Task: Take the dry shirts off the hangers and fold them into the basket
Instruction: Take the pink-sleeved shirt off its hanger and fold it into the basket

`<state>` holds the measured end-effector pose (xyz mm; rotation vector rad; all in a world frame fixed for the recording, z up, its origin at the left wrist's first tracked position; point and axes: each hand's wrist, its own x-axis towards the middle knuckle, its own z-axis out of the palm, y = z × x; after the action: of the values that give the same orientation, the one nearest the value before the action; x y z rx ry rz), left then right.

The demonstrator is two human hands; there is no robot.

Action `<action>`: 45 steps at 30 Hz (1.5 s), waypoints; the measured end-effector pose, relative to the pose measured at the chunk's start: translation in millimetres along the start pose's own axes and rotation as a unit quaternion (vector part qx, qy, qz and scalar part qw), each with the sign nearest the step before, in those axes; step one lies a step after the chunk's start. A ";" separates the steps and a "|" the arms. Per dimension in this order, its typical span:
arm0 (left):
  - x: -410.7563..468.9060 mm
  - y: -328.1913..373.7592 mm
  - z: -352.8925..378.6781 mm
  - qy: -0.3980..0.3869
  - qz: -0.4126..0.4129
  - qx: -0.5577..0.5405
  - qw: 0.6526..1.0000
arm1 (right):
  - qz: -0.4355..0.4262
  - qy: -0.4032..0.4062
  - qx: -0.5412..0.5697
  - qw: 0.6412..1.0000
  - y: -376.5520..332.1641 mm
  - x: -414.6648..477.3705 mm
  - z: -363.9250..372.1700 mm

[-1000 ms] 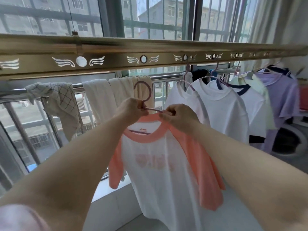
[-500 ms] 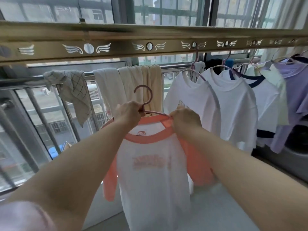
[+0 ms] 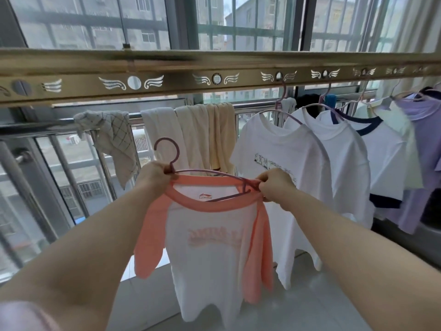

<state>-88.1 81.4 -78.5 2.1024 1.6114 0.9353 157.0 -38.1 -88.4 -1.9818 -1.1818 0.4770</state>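
A white shirt with orange sleeves and collar [image 3: 210, 254] hangs in front of me on a purple hanger [image 3: 171, 151], off the rail. My left hand [image 3: 155, 173] grips the hanger at the base of its hook, together with the collar's left side. My right hand [image 3: 274, 185] pinches the collar's right edge at the hanger's right arm, which shows above the stretched collar. Several more shirts hang on the gold rail [image 3: 214, 80] to the right: a white printed one [image 3: 286, 168], further white ones [image 3: 346, 158] and a purple one [image 3: 424, 130]. No basket is in view.
Cream towels [image 3: 198, 132] and a checked cloth [image 3: 114, 139] are draped over a steel railing [image 3: 47, 125] by the barred window. A grey ledge [image 3: 310, 295] runs below the shirts. A dark appliance [image 3: 429, 235] stands at the far right.
My right hand has slid right along the collar, stretching it over the hanger's right arm, which now stands bare above it. The view has tilted slightly up and closer.
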 end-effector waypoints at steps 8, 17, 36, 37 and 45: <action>7.1 -6.4 -4.5 0.016 0.001 -0.083 0.996 | 0.201 -0.123 0.437 0.868 -2.2 11.8 -6.2; 25.3 -5.6 -12.7 0.076 -0.080 -0.260 0.959 | 0.187 -0.077 0.327 0.923 5.0 16.6 -1.8; 13.3 60.3 -45.4 0.179 0.232 -0.176 0.940 | 0.023 0.005 0.085 0.996 -31.8 9.9 32.8; 16.1 56.7 -47.5 0.190 0.234 -0.165 0.939 | 0.021 0.001 0.087 0.996 -32.1 11.0 34.5; 42.3 26.0 -65.0 0.242 0.234 -0.068 0.939 | 0.028 -0.027 0.082 0.996 -36.1 18.2 33.8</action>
<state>-106.8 105.1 -2.5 2.3197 1.1882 1.7819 123.5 1.9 -81.1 -1.8755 -1.0862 0.6389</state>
